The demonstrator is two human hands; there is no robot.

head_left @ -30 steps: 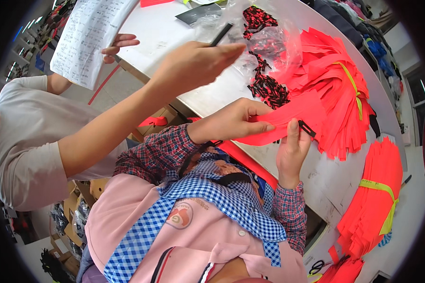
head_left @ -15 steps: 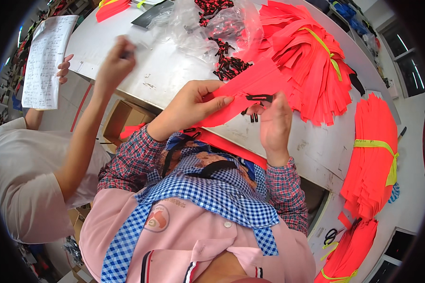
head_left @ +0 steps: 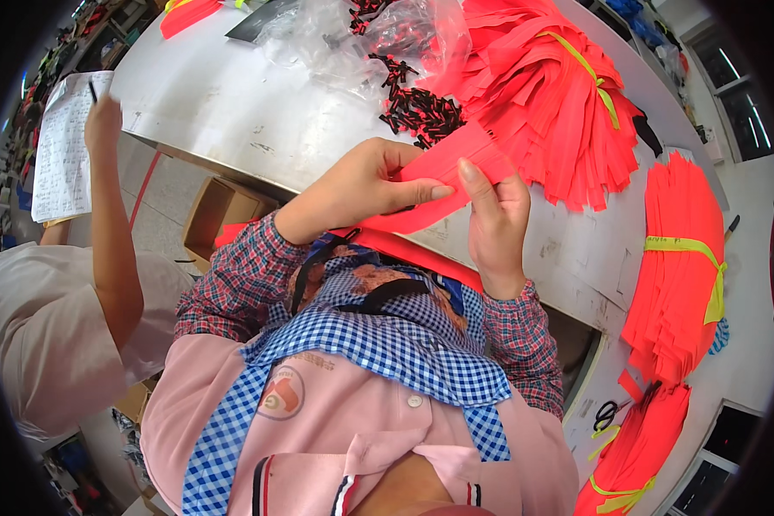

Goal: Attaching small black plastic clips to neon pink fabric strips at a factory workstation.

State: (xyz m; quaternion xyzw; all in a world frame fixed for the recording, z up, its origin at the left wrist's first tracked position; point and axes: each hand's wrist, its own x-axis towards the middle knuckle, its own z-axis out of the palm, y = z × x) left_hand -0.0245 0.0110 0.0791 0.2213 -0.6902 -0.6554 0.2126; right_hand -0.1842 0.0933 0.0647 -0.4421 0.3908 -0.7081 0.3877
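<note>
A bright red fabric strip stretches between my hands above the near edge of the table. My left hand pinches it, thumb on top and fingers behind. My right hand grips its right-hand end with the thumb pressed along it; what lies under those fingers is hidden. Just beyond the strip is a heap of small black-and-red pieces, partly inside a clear plastic bag. More red fabric lies below my hands, against the table edge and the blue checked apron.
A large fan of red strips tied with yellow lies beyond my right hand. Further tied bundles and black scissors are at the right. At left, a co-worker holds written sheets beside a cardboard box.
The black piece seen at my right fingers is out of sight, and my right thumb now presses on the strip. The co-worker's raised hand has moved left onto the sheets with a pen.
</note>
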